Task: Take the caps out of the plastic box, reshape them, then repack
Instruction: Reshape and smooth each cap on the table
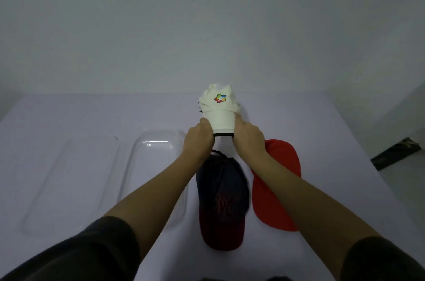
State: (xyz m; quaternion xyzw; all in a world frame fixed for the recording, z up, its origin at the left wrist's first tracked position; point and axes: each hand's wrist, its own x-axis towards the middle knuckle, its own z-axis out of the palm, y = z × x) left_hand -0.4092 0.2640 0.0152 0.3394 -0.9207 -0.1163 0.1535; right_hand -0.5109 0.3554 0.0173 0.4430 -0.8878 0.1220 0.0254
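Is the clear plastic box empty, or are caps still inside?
Empty: nothing shows inside the plastic box; the white cap is held up, the navy cap and red cap lie beside it.

A: Left hand (199, 140)?
B: Stretching forward, gripping the left edge of the brim of the white cap (219, 106), thumb pressing on top.
A: Right hand (249, 138)?
B: Doing the same on the right edge. Both arms are reaching ahead, forearms bare, dark sleeves (92, 246) sitting at the elbows.
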